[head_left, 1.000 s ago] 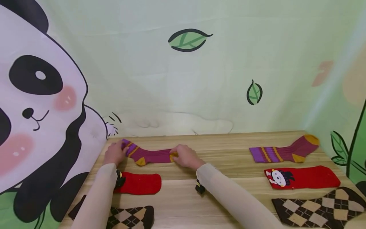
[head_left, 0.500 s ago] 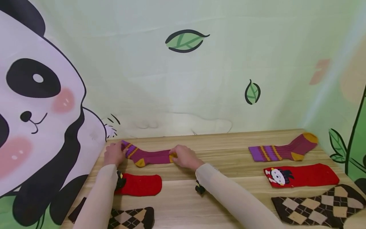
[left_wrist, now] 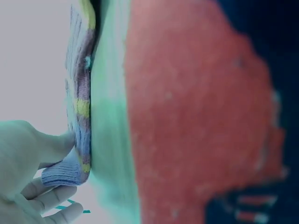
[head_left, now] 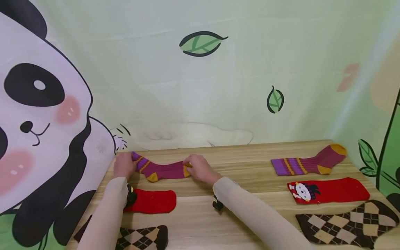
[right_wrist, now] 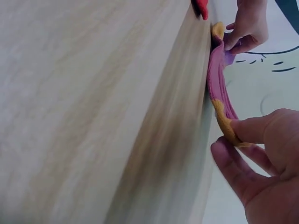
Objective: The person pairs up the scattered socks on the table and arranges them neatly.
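Observation:
A purple and maroon sock [head_left: 168, 171] with yellow heel and toe stretches between both hands at the back left of the table. My left hand [head_left: 124, 166] pinches its striped cuff [left_wrist: 65, 173], which bends up between thumb and fingers. The yellow toe [right_wrist: 224, 122] is pinched by my right hand [head_left: 201, 169], and that end is lifted slightly off the wood in the right wrist view. Beneath the left wrist lies a red sock [head_left: 156, 201], its left part hidden. An argyle sock [head_left: 145, 238] lies nearer, partly covered by the left sleeve.
On the right side of the wooden table [head_left: 218, 222] lie a second purple sock [head_left: 307, 165], a red sock with a white animal face [head_left: 337, 191] and an argyle sock [head_left: 347, 224]. A printed cloth backdrop [head_left: 150, 86] rises behind the table.
The yellow toe end has risen slightly with my right hand. My left hand has turned a little at the cuff. The head view has shifted slightly.

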Demonstrator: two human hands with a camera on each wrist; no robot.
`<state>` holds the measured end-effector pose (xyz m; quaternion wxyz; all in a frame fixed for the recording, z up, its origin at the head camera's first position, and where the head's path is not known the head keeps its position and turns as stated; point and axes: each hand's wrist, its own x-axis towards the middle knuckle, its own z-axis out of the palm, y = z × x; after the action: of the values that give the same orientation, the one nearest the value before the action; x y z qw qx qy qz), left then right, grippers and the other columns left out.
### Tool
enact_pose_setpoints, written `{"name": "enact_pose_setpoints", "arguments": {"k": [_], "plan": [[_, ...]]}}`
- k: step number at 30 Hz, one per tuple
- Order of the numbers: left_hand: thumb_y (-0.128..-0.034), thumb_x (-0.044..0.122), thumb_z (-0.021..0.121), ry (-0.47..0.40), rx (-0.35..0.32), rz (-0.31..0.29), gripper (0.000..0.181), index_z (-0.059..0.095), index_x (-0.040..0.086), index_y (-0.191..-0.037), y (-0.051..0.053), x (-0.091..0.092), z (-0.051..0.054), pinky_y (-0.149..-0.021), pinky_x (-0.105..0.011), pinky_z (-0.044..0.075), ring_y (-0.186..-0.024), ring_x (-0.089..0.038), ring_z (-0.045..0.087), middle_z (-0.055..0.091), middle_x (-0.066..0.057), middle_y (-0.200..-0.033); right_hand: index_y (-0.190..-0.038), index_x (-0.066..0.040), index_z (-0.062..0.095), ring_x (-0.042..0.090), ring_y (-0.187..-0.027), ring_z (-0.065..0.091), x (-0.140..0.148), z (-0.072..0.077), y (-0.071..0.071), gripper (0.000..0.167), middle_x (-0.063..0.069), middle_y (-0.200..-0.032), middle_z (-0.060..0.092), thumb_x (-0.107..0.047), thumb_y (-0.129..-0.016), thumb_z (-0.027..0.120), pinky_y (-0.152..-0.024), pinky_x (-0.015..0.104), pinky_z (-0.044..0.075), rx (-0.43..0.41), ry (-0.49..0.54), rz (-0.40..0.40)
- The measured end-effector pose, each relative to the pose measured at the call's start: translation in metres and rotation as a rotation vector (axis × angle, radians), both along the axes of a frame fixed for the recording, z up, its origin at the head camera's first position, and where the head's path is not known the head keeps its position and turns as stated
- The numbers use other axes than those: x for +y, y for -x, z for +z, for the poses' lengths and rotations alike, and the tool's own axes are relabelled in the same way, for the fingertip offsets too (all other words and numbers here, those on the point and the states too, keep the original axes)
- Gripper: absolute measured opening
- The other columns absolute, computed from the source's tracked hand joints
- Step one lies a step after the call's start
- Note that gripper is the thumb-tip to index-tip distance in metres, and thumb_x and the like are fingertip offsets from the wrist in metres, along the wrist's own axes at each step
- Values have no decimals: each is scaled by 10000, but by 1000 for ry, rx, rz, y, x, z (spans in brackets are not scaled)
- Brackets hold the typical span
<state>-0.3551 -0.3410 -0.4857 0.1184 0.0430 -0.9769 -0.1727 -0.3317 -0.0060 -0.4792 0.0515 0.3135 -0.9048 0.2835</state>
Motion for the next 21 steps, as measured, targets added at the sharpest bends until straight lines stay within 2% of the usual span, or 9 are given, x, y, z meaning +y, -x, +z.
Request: {"name": "enact_pose_setpoints", "arguments": {"k": [3,8,11,14,18,21], "plan": [[-880,15,629,11,9,7,91,640,-76,-878,0,-1,4,-767,-563,491,-873,-422,592,641,-274,-943,-1132,-19,771,231,-1100,662,-1,3,0,196,99,-1158,735,-12,-948,705,-943,347,544,-20,37,17],[-853,-43,615,6,66,-14,75,659,-104,-864,-2,-2,15,-782,-560,503,-861,-427,607,653,-288,-922,-1149,-18,774,226,-1145,670,0,11,-1,222,90,-1193,740,21,-959,665,-967,346,542,-68,30,41],[-850,-51,627,4,96,-28,109,668,-127,-917,-2,-3,22,-803,-574,507,-882,-444,609,648,-300,-942,-1157,-22,773,220,-1149,675,1,16,-2,228,89,-1199,740,17,-966,655,-980,348,537,-65,-4,43],[-844,-51,641,12,132,-43,175,677,-148,-986,-4,-3,26,-823,-598,508,-913,-476,608,640,-324,-973,-1171,-31,770,181,-1084,674,2,21,-5,237,87,-1208,737,8,-973,646,-944,320,541,-61,-27,38],[-845,-63,630,12,179,-55,239,689,-156,-1057,-10,-2,32,-840,-613,513,-943,-512,620,647,-353,-1007,-1196,-38,760,153,-998,638,4,24,-9,251,87,-1230,729,4,-981,636,-886,293,528,-63,-30,31],[-878,-64,599,-5,197,-55,245,695,-152,-1085,-14,-1,35,-848,-611,518,-955,-518,630,658,-360,-1024,-1205,-29,753,158,-976,632,6,26,-12,256,94,-1233,727,9,-980,637,-870,291,520,-62,-22,38]]}}
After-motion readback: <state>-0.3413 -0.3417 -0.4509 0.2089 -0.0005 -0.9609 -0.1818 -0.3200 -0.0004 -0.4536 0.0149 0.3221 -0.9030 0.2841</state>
